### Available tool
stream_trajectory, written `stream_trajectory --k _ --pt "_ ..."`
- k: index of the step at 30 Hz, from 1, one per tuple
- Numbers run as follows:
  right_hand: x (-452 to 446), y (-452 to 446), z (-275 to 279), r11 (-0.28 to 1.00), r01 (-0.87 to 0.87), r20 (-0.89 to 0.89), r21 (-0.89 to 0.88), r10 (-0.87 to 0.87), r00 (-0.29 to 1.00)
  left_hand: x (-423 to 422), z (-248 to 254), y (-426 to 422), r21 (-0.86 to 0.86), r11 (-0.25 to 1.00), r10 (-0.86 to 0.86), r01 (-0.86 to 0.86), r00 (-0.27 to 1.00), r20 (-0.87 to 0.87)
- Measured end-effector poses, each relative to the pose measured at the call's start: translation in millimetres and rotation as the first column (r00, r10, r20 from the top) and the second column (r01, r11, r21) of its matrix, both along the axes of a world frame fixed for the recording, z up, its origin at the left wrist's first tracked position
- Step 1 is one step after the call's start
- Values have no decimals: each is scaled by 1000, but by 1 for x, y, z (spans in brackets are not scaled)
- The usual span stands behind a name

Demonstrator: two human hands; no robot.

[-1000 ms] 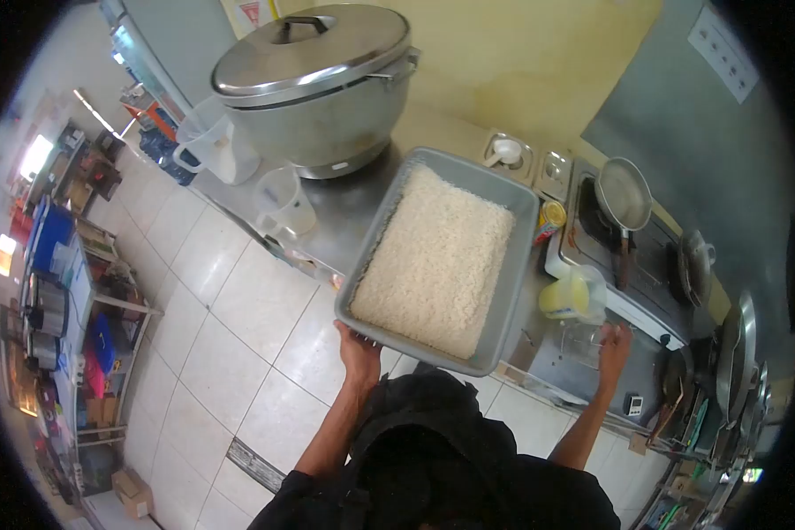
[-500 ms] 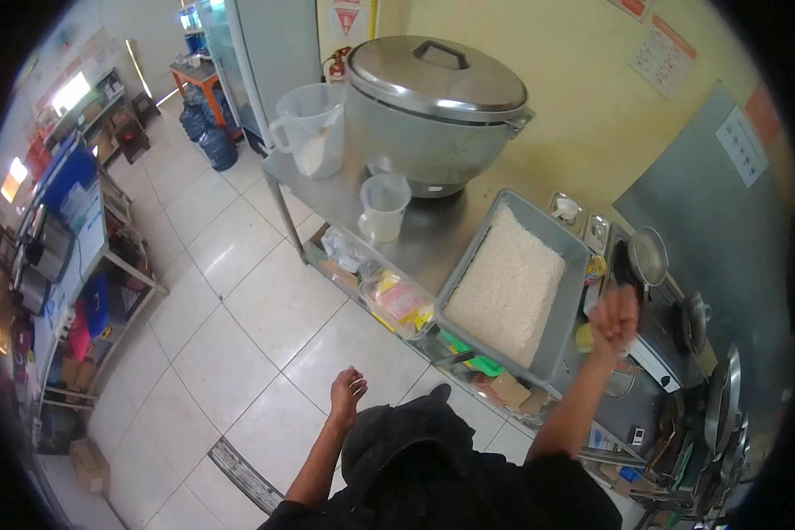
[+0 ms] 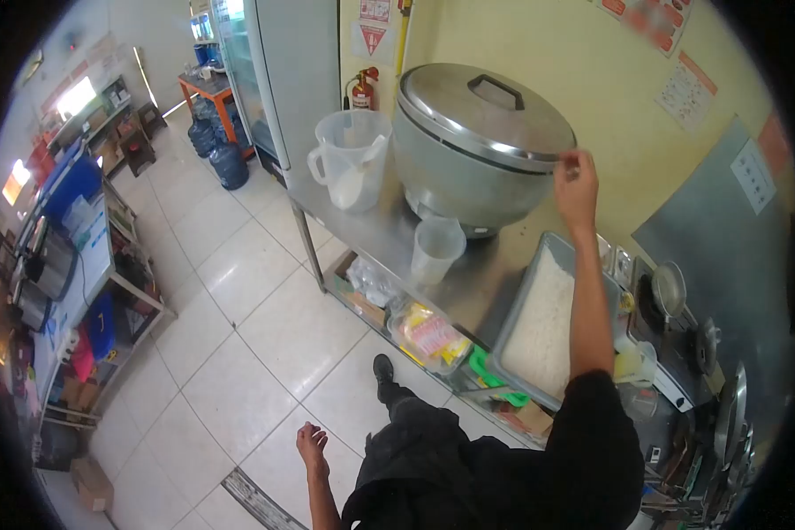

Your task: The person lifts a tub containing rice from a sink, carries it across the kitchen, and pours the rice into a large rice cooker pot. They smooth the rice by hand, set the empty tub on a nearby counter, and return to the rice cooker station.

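Observation:
A big rice cooker (image 3: 477, 177) with a steel lid (image 3: 490, 110) stands on the metal table. My right hand (image 3: 577, 190) is at the cooker's right edge with its fingers curled. They cover the spot of the side handle, so I cannot see whether they grip it. Below that arm lies a grey tub (image 3: 506, 340) of rice (image 3: 543, 331), partly covered by the forearm. My left hand (image 3: 312, 446) hangs low over the floor, fingers loosely bent and holding nothing. Left of the cooker are a large clear jug (image 3: 349, 155) and a smaller measuring cup (image 3: 437, 252).
The metal table (image 3: 468, 300) has a lower shelf with bags and a plastic container (image 3: 428, 336). Pans (image 3: 669, 290) and a stove area are on the right. A fridge (image 3: 291, 79), water bottles (image 3: 228, 166) and another table (image 3: 93, 256) stand to the left.
My right hand has moved up and away from beyond the tub's right side to the cooker's right edge. My left hand has dropped lower. The view has shifted, and one foot has stepped forward.

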State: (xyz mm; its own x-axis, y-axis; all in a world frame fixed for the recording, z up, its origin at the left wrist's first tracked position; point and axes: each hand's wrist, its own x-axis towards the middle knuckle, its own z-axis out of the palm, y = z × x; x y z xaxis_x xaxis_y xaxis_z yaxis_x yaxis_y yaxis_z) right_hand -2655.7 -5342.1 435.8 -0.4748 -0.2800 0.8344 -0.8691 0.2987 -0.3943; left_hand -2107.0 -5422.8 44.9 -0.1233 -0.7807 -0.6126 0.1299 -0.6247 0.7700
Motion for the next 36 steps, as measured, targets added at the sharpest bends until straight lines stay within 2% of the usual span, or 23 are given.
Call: stream_trajectory --k 1,3,5,6,7,9,10,11,13,17,18,19,21,23,24,25,26,27,28,29,31,34,36 --pt "-7 -28 20 1000 -18 38 -3 19 999 -7 -4 -15 -13 1000 8 -7 1000 5" --pt "-61 -75 36 996 -38 -156 85 51 986 -19 -21 -40 -98 993 -61 72 991 115" --pt "-97 -117 48 979 -8 -127 201 34 991 -23 -47 -66 -164 976 -109 142 974 197" --pt "-133 -140 53 941 -8 27 337 -1 1000 -21 -70 -74 -234 945 -150 227 940 308" --pt "-189 -161 38 900 126 -148 418 -70 987 -27 -84 -77 -284 925 -123 252 908 401" --pt "-266 -198 20 838 132 -153 530 -59 986 -39 -112 -83 -170 937 -167 305 820 548" --pt "-290 -211 13 813 133 -158 566 -52 986 -43 -122 -87 -81 961 -181 266 818 546" --pt "-308 -220 7 794 143 -167 591 -54 984 -46 -140 -89 -119 957 -143 263 790 597" --pt "-340 -229 -4 770 160 -182 618 -57 982 -59 -148 -81 43 995 -95 87 778 621" --pt "-369 -186 -5 725 235 -204 648 -132 970 -51 -191 -79 136 987 -23 -84 765 643" --pt "-383 -175 -6 724 251 -199 642 -159 967 -64 -192 -78 226 910 -408 348 650 641" --pt "-388 -178 -5 714 281 -157 641 -236 959 -65 -194 -83 310 643 -703 700 377 603" --pt "-405 -183 -4 683 341 -74 645 -389 918 -90 -197 -110 279 633 -691 722 365 624" --pt "-386 -183 27 705 394 -141 590 -390 910 -96 -194 -143 192 564 -686 803 327 650" --pt "-367 -180 48 728 407 -197 552 -360 912 -95 -187 -160 243 511 -734 825 271 623" --pt "-344 -174 68 749 424 -250 509 -343 906 -93 -179 -172 204 579 -678 790 327 658" --pt "-319 -169 89 760 447 -309 471 -333 891 -91 -177 -188 246 580 -663 777 273 697" --pt "-288 -163 109 768 471 -359 434 -332 873 -80 -189 -196 68 644 -592 762 441 675" --pt "-255 -160 131 771 499 -405 395 -342 848 -83 -206 -207 115 865 -448 489 646 618" --pt "-217 -158 152 766 532 -450 361 -357 818 -79 -193 -225 70 812 -488 579 608 626" --pt "-163 -159 184 731 617 -516 291 -423 745 -80 -200 -252 37 918 -367 395 807 462" --pt "-174 -118 193 529 812 -649 247 -532 544 -87 -187 -297 98 865 -491 492 789 369" --pt "-131 -100 197 399 890 -726 222 -541 424 -88 -187 -321 84 769 -612 634 692 383"
